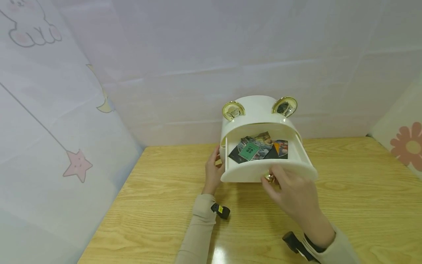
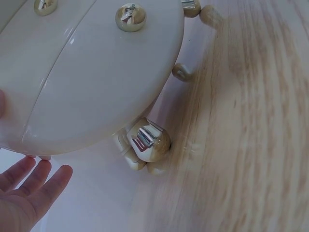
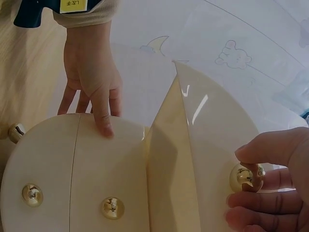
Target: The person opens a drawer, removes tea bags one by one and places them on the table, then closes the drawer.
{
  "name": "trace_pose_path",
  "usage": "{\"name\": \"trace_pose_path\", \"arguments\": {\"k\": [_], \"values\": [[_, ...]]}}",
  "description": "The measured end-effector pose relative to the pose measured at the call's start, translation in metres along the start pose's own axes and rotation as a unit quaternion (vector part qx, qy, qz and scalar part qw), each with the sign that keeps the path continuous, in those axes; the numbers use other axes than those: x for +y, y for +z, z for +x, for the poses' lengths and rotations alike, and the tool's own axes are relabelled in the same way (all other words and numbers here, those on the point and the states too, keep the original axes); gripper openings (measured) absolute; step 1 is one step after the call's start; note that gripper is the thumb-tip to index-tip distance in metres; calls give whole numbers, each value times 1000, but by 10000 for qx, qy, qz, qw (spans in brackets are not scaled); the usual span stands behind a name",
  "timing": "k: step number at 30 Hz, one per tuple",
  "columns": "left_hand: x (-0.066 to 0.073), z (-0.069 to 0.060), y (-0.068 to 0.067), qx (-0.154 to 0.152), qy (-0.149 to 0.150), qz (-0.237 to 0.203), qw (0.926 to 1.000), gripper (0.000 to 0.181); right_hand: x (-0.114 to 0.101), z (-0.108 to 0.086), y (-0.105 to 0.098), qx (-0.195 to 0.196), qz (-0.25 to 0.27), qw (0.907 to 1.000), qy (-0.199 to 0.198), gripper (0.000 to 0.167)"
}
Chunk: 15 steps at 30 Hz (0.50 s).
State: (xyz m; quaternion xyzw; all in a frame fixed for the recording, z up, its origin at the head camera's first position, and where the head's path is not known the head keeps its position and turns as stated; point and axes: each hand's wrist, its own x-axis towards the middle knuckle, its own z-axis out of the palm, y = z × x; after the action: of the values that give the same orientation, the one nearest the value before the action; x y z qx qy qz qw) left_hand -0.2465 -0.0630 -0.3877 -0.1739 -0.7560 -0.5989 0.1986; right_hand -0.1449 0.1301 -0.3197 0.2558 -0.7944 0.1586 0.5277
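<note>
A glossy white rounded drawer box point(image 1: 257, 104) with two gold ears stands on the table. Its top drawer point(image 1: 239, 173) is pulled out, showing small printed cards point(image 1: 263, 148) and a green one point(image 1: 249, 151) lying inside. My right hand point(image 1: 295, 192) pinches the gold knob point(image 3: 240, 178) of that drawer between thumb and fingers. At the box's left side rests my left hand point(image 1: 213, 174). In the right wrist view its thumb lies on the lower front, and its other fingers, fairly straight in the left wrist view, are against the side.
The box stands on round gold feet point(image 2: 149, 140) on a wood-grain table point(image 1: 158, 190). Two lower drawers with gold knobs point(image 3: 112, 208) appear pushed in. Behind the table hangs a pale wall sheet point(image 1: 184, 95), and another with a pink star point(image 1: 77, 165) covers the left side.
</note>
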Motion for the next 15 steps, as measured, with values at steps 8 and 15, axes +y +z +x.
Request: {"name": "trace_pose_path", "arguments": {"k": [8, 15], "values": [[2, 1, 0, 102, 47, 15, 9999, 52, 1, -2, -3, -93, 141, 9999, -14, 44], [1, 1, 2, 128, 59, 93, 9999, 51, 12, 12, -21, -96, 157, 9995, -260, 48]]}}
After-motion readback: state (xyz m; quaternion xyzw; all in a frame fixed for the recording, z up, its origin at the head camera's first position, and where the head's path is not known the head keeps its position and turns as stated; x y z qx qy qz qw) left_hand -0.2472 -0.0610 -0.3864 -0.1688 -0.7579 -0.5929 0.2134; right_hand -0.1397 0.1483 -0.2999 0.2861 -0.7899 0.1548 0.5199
